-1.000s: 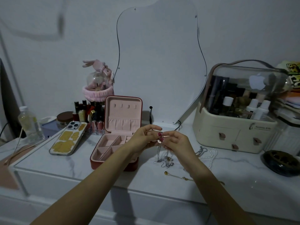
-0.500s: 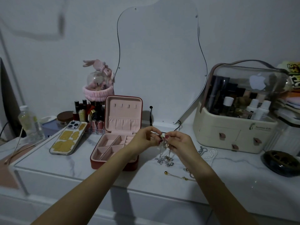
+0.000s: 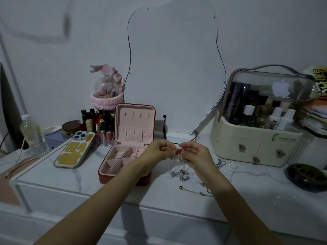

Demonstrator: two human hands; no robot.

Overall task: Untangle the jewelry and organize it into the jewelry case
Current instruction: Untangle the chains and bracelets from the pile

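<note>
Both forearms bare to the frame edge; no sleeves. Left hand [image 3: 155,152] and right hand [image 3: 198,154] show red-painted nails.

Home dressing table: wavy mirror [image 3: 173,68], cosmetics organizer [image 3: 256,138] (bottles inside), lipsticks [image 3: 95,121].

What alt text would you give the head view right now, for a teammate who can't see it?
Both hands, left hand and right hand, pinch a tangled silver chain cluster that dangles to the marble tabletop, just right of the open pink jewelry case. A pearl strand and a gold pin lie nearby, with a phone left of the case.
</note>
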